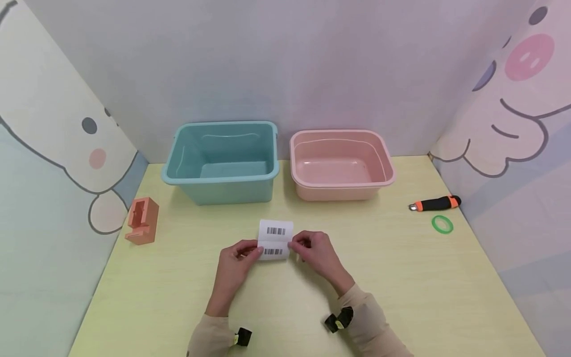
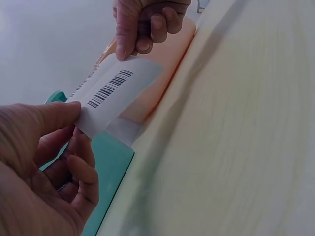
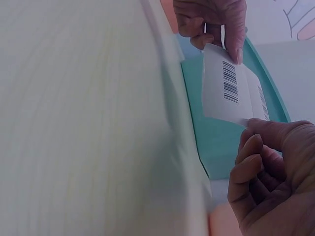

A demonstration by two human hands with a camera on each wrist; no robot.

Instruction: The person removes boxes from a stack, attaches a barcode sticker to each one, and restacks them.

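Observation:
Between my two hands is a small white sheet of barcode labels (image 1: pixel 275 238), with two printed barcodes and a crease across it. My left hand (image 1: pixel 236 265) pinches its left edge between thumb and forefinger. On the opposite edge, the thumb and forefinger of my right hand (image 1: pixel 320 255) pinch the paper near the crease. In the left wrist view the barcode sheet (image 2: pixel 110 91) is held up off the table, its far part bent back. The right wrist view shows the sheet (image 3: pixel 229 93) from the other side, both thumbs on its printed face.
Behind the hands stand a teal bin (image 1: pixel 227 193) and, to its right, a pink basin (image 1: pixel 339 193). An orange tape dispenser (image 1: pixel 144 220) sits at the left edge. At the right lie a black-and-orange utility knife (image 1: pixel 436 204) and a green tape ring (image 1: pixel 442 224).

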